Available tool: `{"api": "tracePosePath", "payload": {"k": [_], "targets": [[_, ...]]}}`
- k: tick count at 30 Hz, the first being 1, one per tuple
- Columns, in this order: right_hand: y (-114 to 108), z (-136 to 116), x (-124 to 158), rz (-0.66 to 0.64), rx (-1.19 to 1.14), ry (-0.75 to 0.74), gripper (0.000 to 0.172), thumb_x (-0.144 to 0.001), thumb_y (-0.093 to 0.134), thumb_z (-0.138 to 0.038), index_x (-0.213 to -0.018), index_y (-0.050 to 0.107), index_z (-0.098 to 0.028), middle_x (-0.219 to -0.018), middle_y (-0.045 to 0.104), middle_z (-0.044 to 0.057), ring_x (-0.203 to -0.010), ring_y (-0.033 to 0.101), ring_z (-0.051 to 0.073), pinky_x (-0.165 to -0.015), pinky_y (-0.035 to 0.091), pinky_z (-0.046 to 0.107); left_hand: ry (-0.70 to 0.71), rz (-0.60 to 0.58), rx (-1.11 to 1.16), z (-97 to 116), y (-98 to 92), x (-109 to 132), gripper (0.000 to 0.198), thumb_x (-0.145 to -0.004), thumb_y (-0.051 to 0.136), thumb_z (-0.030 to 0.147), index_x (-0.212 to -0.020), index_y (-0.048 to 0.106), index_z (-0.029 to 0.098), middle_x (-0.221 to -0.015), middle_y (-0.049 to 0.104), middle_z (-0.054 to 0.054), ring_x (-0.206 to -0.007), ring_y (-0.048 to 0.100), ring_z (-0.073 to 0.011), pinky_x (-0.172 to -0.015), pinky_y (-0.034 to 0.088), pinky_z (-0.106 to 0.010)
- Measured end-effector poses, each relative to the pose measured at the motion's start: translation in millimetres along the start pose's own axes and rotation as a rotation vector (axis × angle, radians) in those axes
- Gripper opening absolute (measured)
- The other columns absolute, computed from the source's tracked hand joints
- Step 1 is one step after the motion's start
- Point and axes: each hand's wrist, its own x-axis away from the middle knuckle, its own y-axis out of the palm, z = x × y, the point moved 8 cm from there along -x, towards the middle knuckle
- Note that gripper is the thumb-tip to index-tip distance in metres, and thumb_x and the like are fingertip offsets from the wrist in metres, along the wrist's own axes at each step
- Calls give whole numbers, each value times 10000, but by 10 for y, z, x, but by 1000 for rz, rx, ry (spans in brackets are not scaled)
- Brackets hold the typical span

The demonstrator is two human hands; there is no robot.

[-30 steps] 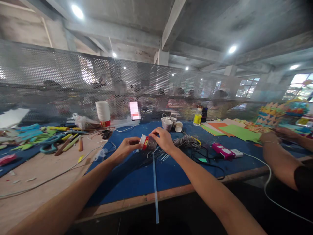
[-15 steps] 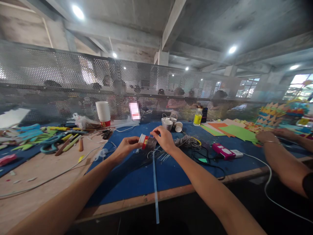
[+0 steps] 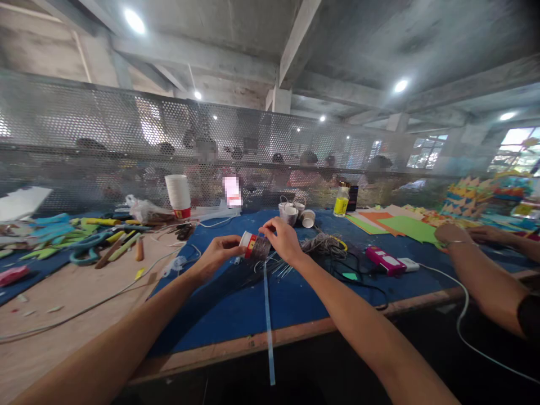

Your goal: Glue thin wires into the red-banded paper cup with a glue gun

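Observation:
My left hand (image 3: 221, 253) grips a paper cup (image 3: 248, 243) by its white end, thumb and fingers closed round it. The cup is tilted on its side, with a red and yellow band in the middle. Grey-brown cord (image 3: 260, 248) is wound round its right end. There my right hand (image 3: 282, 239) pinches the cord with thumb and forefinger; the exact strand is too small to see. A long pale strip (image 3: 268, 326) hangs from below the cup past the table's front edge. Behind my right hand lies a bundle of grey cord (image 3: 324, 244).
Several small white cups (image 3: 289, 215) stand behind my hands. Stacked paper cups (image 3: 178, 194), scissors (image 3: 88, 250) and tools are at left. A yellow-labelled bottle (image 3: 341, 201), coloured paper (image 3: 411, 228) and a magenta box (image 3: 385, 261) with cable lie right. A co-worker's arm (image 3: 481, 275) reaches in.
My hands and the cup are almost where they were, with only a slight shift of the cup. At the right, the co-worker's arm has moved a little to the left.

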Motion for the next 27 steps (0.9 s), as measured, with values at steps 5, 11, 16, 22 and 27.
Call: {"api": "tracePosePath", "payload": {"k": [5, 11, 16, 22, 27], "targets": [[-1, 6, 4, 7, 3, -1, 193, -929, 582, -379, -847, 621, -209, -873, 644, 11, -766, 606, 132, -733, 431, 229, -2, -26, 20, 2, 12, 10, 210, -734, 745, 338, -845, 737, 161, -826, 715, -22, -788, 599, -182, -801, 421, -293], [5, 11, 4, -7, 10, 12, 181, -919, 597, -379, -861, 629, -210, -892, 650, 15, -781, 607, 138, -736, 427, 233, -14, -20, 34, -7, 20, 10, 199, -732, 750, 325, -846, 742, 163, -813, 715, -18, -769, 595, -172, -794, 416, -285], [49, 47, 3, -36, 23, 34, 173, -907, 615, -375, -853, 641, -213, -889, 655, 9, -784, 604, 138, -722, 414, 235, -26, -19, 46, -17, 17, 19, 191, -729, 750, 320, -842, 745, 167, -820, 726, -18, -770, 600, -170, -791, 417, -280], [93, 100, -5, -66, 23, 65, 174, -899, 625, -380, -852, 655, -215, -878, 675, 11, -782, 613, 142, -699, 401, 239, -17, -25, 41, -12, 21, 11, 193, -736, 751, 320, -857, 745, 169, -826, 728, -16, -785, 608, -177, -797, 419, -280], [102, 118, 5, -80, 1, 93, 188, -895, 626, -405, -850, 651, -224, -855, 699, -3, -764, 623, 142, -672, 391, 236, -17, -34, 35, -41, 13, 1, 191, -742, 751, 319, -859, 746, 168, -837, 733, -17, -793, 614, -180, -814, 424, -281]]}}
